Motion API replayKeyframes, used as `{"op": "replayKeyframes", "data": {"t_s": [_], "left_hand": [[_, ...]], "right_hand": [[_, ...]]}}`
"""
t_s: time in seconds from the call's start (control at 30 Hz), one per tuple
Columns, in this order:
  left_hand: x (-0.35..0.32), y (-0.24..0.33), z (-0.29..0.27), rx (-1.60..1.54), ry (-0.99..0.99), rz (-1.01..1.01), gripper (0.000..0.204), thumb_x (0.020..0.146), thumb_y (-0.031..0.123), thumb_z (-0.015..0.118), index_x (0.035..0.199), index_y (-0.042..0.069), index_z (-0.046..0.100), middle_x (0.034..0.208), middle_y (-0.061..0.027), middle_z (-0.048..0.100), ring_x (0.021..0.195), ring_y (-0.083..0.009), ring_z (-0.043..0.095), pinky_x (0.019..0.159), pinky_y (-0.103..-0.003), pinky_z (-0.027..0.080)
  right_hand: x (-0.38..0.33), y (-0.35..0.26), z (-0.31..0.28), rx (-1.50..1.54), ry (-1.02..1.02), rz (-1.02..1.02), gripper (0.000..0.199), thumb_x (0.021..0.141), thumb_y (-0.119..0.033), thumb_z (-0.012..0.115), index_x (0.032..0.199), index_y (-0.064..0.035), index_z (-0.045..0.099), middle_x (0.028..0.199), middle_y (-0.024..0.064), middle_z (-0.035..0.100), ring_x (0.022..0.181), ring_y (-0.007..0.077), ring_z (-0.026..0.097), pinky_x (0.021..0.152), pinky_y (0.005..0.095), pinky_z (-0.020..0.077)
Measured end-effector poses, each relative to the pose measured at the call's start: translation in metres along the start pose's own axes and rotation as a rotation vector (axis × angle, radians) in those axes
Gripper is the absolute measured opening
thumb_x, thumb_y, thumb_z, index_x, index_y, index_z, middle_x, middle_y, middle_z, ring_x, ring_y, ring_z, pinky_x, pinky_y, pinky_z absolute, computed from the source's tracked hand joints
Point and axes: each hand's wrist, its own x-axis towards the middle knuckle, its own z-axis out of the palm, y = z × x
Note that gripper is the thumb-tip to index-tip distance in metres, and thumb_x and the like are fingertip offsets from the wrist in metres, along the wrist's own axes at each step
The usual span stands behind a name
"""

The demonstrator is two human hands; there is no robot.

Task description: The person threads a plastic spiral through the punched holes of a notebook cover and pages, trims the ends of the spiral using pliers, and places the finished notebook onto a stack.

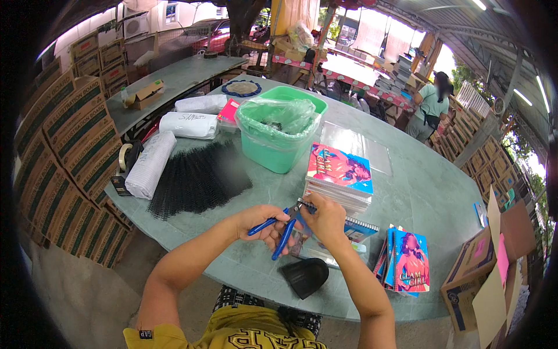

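My left hand (260,224) grips blue-handled cutting pliers (280,230), jaws pointing up to the right. My right hand (326,220) pinches the black spiral binding of a colourful notebook (356,229) lying on the grey-green table (430,186), right at the plier jaws. Just behind my hands stands a stack of notebooks (340,174) with pink and blue covers. A small black scoop-shaped tray (306,276) lies near the front edge, below my hands.
A pile of black spiral coils (195,177), white wrapped rolls (152,164) and a tape roll (124,156) lie at left. A green lined bin (278,132) stands behind. More notebooks (406,262) lean at right. Cardboard boxes (70,145) stack left and right. A person (431,110) stands far back.
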Motion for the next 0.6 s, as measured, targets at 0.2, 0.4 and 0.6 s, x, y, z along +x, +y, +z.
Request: {"op": "replayKeyframes", "data": {"t_s": [0.2,0.4,0.6], "left_hand": [[0.005,-0.008,0.007,-0.347,-0.116,0.073,0.047,0.091,0.030,0.036,0.124,-0.003,0.045,0.111,-0.0254,0.057,0.099,-0.0445,0.058,0.088,-0.055,0.044],[0.004,-0.014,0.011,-0.380,-0.094,0.118,0.046,0.090,0.030,0.037,0.122,-0.001,0.047,0.112,-0.0270,0.057,0.104,-0.0467,0.054,0.091,-0.058,0.041],[0.015,-0.010,0.034,0.893,0.635,0.175,0.038,0.088,0.026,0.047,0.117,0.002,0.050,0.094,-0.0179,0.063,0.087,-0.0318,0.062,0.074,-0.044,0.048]], "right_hand": [[-0.001,-0.004,-0.002,0.007,0.001,0.026,0.016,0.071,-0.019,0.068,0.082,-0.0089,0.062,0.075,0.0103,0.063,0.070,0.0296,0.062,0.059,0.0405,0.0472],[-0.001,-0.010,-0.001,-0.018,0.009,0.043,0.016,0.071,-0.021,0.067,0.080,-0.0088,0.062,0.074,0.0108,0.063,0.070,0.0291,0.062,0.059,0.0403,0.0477],[-0.011,0.005,0.002,-0.131,0.070,-0.081,0.016,0.072,-0.016,0.066,0.087,-0.0106,0.062,0.077,0.0104,0.064,0.073,0.0278,0.064,0.062,0.0405,0.0489]]}}
